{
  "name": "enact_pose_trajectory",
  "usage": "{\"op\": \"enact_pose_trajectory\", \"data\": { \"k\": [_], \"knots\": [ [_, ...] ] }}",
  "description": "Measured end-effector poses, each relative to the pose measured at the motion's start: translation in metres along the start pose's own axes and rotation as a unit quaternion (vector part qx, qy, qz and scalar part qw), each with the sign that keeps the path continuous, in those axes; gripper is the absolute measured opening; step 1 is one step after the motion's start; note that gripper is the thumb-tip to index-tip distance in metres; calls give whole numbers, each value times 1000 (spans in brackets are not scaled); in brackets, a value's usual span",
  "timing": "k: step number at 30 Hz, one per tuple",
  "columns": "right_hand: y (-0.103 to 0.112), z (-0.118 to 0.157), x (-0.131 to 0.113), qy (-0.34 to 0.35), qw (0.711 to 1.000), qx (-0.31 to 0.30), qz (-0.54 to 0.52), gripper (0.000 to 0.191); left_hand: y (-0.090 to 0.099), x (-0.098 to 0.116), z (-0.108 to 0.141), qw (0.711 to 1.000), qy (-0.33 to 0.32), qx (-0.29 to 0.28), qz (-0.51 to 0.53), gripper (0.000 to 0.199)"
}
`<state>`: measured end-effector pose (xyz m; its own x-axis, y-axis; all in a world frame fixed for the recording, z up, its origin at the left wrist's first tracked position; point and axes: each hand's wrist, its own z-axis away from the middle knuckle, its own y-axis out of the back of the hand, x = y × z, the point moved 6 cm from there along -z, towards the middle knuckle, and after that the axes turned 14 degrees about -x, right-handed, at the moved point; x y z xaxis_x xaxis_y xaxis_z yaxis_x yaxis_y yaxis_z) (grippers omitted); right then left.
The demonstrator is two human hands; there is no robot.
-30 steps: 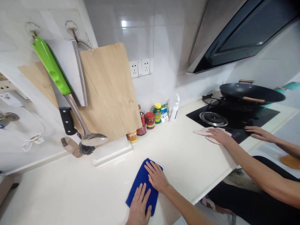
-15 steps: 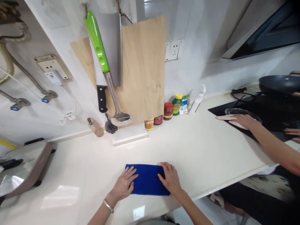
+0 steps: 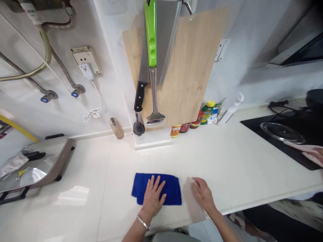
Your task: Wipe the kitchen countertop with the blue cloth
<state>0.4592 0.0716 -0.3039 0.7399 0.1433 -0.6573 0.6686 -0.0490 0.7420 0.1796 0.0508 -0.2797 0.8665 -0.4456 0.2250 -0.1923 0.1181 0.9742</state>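
A folded blue cloth (image 3: 172,188) lies on the white counter in front of me, its left edge slightly uneven. My left hand (image 3: 153,196), a bracelet on its wrist, rests on the middle of the cloth with fingers spread. To the right of the cloth, apart from it, my right hand (image 3: 204,194) hovers over the counter and casts a shadow. Its fingers are loosely bent, and nothing shows in them.
Against the wall hang a cutting board (image 3: 191,67), a knife (image 3: 140,95), a cleaver and a green-handled ladle (image 3: 152,37). Jars and a spray bottle (image 3: 230,109) stand behind. An electric pan (image 3: 57,164) is at left. At right, another person's hand (image 3: 316,154) wipes by the stove (image 3: 254,129).
My left hand has slid from the cloth's left edge to its middle. My right hand has left the cloth and moved right. The view has turned left; the other person's hand has moved nearer the front.
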Motion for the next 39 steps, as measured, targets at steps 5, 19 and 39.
{"op": "enact_pose_trajectory", "data": {
  "k": [5,19,39],
  "knots": [
    [26,38,27,26,998,50,40,30,17,-76,75,991,130,24,-21,55],
    [18,62,29,-66,979,105,160,42,48,-153,153,921,388,22,-9,64],
    [15,59,36,-82,979,56,175,54,-44,129,-85,972,-175,-103,115,77]
  ]
}}
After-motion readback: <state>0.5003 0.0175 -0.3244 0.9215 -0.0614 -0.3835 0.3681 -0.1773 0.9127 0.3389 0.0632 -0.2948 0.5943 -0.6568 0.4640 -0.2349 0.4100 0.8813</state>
